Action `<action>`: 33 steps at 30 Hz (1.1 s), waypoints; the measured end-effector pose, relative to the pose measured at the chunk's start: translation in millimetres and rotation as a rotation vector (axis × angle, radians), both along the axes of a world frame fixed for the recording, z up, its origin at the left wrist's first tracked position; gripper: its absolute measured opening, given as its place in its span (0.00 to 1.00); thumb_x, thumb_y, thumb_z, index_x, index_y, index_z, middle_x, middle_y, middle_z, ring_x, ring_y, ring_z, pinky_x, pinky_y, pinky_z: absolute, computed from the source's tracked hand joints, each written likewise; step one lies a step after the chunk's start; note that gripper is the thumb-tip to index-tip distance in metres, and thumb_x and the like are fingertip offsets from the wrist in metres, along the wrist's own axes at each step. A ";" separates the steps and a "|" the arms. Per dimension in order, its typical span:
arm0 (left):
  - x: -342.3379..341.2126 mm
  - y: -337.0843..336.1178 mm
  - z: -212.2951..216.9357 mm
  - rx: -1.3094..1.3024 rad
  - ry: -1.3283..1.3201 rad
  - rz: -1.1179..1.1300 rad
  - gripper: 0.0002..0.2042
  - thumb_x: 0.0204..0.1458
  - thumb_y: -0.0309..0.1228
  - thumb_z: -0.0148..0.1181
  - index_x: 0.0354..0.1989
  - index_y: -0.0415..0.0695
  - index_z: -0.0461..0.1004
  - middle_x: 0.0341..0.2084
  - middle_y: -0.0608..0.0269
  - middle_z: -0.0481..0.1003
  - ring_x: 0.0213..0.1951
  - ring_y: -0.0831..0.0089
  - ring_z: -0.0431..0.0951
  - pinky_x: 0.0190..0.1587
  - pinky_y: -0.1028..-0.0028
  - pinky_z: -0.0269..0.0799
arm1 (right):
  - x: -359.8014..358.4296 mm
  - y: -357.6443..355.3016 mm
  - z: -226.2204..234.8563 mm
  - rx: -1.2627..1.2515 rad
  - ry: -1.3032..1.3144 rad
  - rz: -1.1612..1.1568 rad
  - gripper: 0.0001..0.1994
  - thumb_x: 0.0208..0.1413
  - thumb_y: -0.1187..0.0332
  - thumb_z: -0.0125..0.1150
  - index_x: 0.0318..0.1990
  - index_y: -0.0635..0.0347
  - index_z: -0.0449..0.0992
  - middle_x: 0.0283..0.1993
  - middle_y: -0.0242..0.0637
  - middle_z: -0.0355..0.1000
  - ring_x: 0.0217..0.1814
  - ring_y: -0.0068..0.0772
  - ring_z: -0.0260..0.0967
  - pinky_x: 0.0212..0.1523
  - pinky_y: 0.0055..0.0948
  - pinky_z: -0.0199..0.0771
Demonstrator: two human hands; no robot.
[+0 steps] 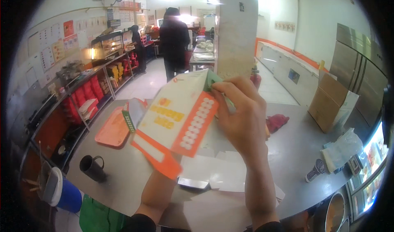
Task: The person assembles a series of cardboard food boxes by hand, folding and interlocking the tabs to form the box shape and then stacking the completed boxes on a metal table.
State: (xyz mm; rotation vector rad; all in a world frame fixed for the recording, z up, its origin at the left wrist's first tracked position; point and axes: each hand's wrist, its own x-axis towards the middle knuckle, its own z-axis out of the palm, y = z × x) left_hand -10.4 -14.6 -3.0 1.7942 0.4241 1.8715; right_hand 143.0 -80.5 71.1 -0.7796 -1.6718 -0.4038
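Observation:
A partly folded cardboard food box (168,113) is held up over the table, tilted, its white panel with yellow print turned toward me. It has orange edges with white dots and a green corner flap. My right hand (242,104) pinches that green corner between thumb and fingers. My left forearm (158,193) rises behind the box, which hides the left hand's fingers. Beneath the hands, several flat white card pieces (217,209) lie overlapping on the steel table (295,145).
An orange tray (111,127) and a dark mug (93,168) stand left; a red cloth (277,122) lies beyond my right hand. A brown carton (328,102), paper cup (315,170) and plastic bag (342,152) sit right. A person in black (173,43) stands beyond, beside a pillar (236,35).

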 end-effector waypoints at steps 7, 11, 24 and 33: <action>37.2 1.7 9.9 -0.212 -0.541 -0.418 0.18 0.65 0.29 0.63 0.61 0.41 0.72 0.55 0.63 0.75 0.57 0.75 0.74 0.59 0.73 0.71 | -3.4 15.1 -16.5 -0.289 -0.135 0.040 0.28 0.59 0.76 0.58 0.69 0.55 0.72 0.80 0.56 0.47 0.82 0.65 0.42 0.79 0.52 0.43; 39.7 -11.7 17.4 -0.262 -0.535 -0.259 0.18 0.62 0.28 0.67 0.59 0.41 0.74 0.53 0.66 0.77 0.55 0.78 0.75 0.55 0.76 0.73 | 2.6 22.4 -21.5 -0.316 -0.249 -0.002 0.29 0.60 0.74 0.56 0.71 0.52 0.69 0.82 0.59 0.41 0.84 0.66 0.33 0.79 0.57 0.36; 31.9 29.1 -13.2 -0.065 -0.352 -0.087 0.15 0.53 0.23 0.72 0.49 0.40 0.79 0.46 0.59 0.82 0.46 0.74 0.81 0.50 0.73 0.78 | -5.1 7.7 -6.4 -0.237 -0.115 0.105 0.21 0.56 0.78 0.61 0.59 0.57 0.78 0.66 0.51 0.70 0.68 0.56 0.65 0.67 0.47 0.65; 22.5 5.8 18.5 0.075 -0.064 -0.480 0.26 0.51 0.25 0.74 0.59 0.38 0.73 0.60 0.51 0.75 0.57 0.64 0.80 0.58 0.64 0.79 | 12.6 33.1 -10.0 0.287 0.004 -0.110 0.13 0.57 0.81 0.67 0.49 0.61 0.85 0.46 0.43 0.82 0.41 0.39 0.80 0.39 0.32 0.79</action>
